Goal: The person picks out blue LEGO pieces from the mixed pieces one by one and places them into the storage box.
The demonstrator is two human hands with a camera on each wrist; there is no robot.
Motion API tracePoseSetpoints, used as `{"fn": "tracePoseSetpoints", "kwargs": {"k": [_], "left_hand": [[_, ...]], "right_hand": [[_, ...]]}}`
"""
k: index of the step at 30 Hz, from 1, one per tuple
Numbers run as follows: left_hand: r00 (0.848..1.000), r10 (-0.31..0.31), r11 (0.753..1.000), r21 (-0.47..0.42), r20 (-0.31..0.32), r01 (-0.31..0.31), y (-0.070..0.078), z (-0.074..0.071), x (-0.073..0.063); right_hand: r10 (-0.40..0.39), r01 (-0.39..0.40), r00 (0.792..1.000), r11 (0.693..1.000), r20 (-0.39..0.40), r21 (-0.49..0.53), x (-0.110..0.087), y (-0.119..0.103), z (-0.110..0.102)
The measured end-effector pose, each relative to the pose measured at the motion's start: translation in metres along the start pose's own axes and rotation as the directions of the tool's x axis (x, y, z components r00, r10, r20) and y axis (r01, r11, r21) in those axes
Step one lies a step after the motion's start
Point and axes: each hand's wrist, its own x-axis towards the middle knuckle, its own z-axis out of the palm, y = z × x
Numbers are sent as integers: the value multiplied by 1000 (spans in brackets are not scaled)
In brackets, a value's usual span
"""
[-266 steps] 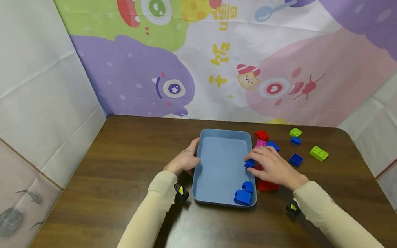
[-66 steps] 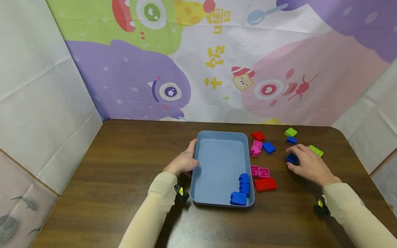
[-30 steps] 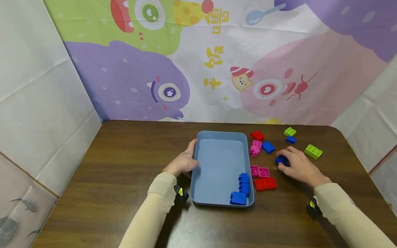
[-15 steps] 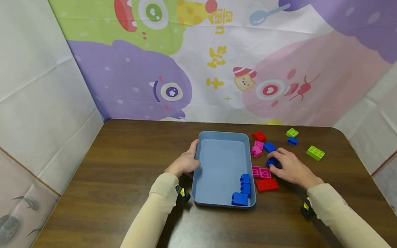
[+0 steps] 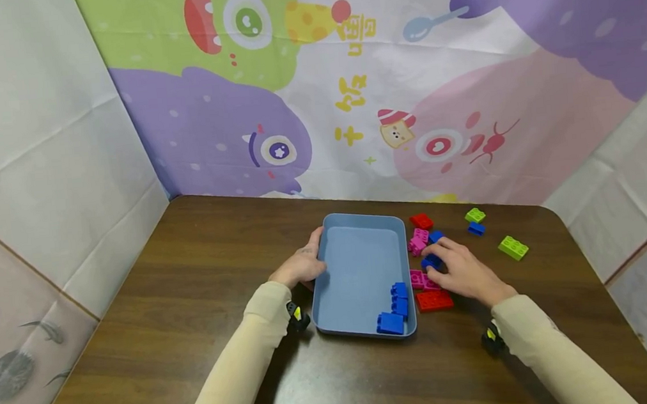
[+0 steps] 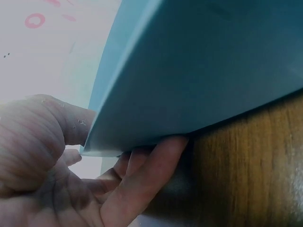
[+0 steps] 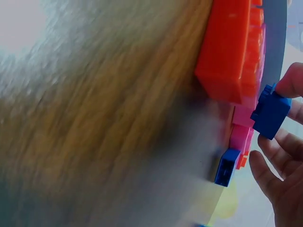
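A blue-grey tray [image 5: 357, 257] lies on the table with its left wall in my left hand [image 5: 300, 265]. In the left wrist view the thumb is over the rim [image 6: 90, 132] and fingers reach beneath the tray. My right hand [image 5: 461, 271] pinches a blue toy brick [image 7: 272, 113] between thumb and fingers, just right of the tray. Several blue bricks [image 5: 390, 323] sit in the tray's near right corner. Under and beside the right hand lie joined pink bricks [image 5: 417, 279], a red brick [image 5: 434, 301] and another blue brick [image 5: 435, 236], partly hidden.
Farther right are a large lime brick [image 5: 513, 247], a small lime brick [image 5: 475, 215] and a small blue brick [image 5: 476, 228]. Behind the right hand stand more pink bricks [image 5: 417, 242] and a red brick [image 5: 421, 221]. A printed cloth [image 5: 349, 97] hangs behind the table.
Earlier, my right hand set a blue brick in the tray. Then it took another blue brick near the lime one and moved it left toward the tray. The left hand stays on the tray.
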Motion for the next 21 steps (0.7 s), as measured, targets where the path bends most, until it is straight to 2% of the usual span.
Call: {"fn": "tracePoseSetpoints", "kwargs": {"k": [8,21], "left_hand": [[1000,-8,1000,-12,0,8,0,0,0],[1000,7,1000,-19,-5,-7,1,0,-1]], "right_hand": [[-46,46,999,999,2,9,1,-8,3],[-41,40,998,999,40,26,2,-21,-1]]}}
